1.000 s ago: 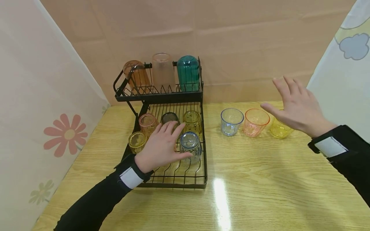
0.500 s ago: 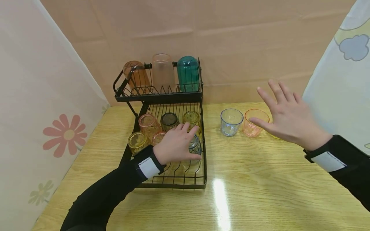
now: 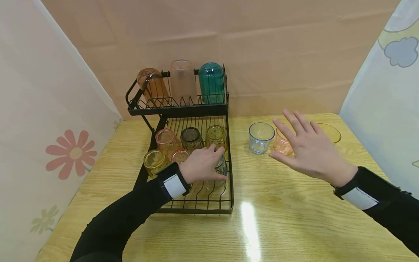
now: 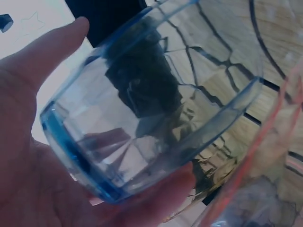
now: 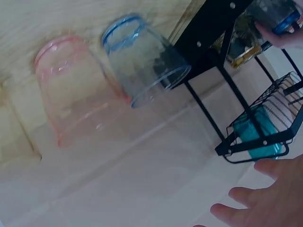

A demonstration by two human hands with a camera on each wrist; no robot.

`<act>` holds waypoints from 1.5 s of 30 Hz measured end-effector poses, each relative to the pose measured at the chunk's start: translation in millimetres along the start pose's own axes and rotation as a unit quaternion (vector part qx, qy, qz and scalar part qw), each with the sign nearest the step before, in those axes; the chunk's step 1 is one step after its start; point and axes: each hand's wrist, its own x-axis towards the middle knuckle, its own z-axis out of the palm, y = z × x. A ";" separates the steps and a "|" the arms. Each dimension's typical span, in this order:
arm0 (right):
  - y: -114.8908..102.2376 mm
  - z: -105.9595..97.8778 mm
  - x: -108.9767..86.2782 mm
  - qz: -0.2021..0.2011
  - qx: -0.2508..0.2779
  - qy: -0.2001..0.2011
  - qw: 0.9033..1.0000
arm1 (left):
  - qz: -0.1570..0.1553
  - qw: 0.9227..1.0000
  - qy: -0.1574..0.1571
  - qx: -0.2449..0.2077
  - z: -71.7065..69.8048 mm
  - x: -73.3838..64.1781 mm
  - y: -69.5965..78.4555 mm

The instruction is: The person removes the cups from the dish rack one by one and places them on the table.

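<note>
My left hand [image 3: 200, 166] spreads over an upside-down, blue-tinted glass [image 3: 221, 166] on the lower tier of the black dish rack [image 3: 209, 211]. In the left wrist view, the fingers lie along one side of this glass [image 4: 106, 113], while the straight thumb stands slightly apart on the other. My right hand [image 3: 309, 154] hovers over the table, fingers spread and holding nothing. It partly hides an upright glass with a coral rim [image 3: 282, 146] and a yellow-rimmed glass [image 3: 331, 133]. Left of them stands a blue-rimmed glass [image 3: 260, 140].
Other upside-down glasses crowd the lower tier, including a dark one [image 3: 191, 136], a yellow one [image 3: 154, 160] and a pink one [image 3: 166, 140]. Above them, the upper tier holds a brown glass [image 3: 154, 85], a pale pink tumbler [image 3: 182, 82] and a teal one [image 3: 211, 82].
My left hand has moved right across the rack and come over the blue-tinted glass. My right hand has moved left and lower, from near the yellow-rimmed glass toward the coral-rimmed one.
</note>
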 end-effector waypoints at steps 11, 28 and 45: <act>-22.5 22.7 -1.7 -0.026 0.045 0.003 0.999 | 0.018 0.998 0.022 -0.050 2.4 3.2 -3.8; -53.1 56.0 3.0 0.104 0.335 -0.049 0.935 | -0.003 0.994 0.069 -0.088 -25.8 -12.7 -10.5; -78.1 64.2 36.8 0.206 0.626 0.043 0.751 | -0.058 0.914 0.263 -0.303 -26.8 -28.2 -24.9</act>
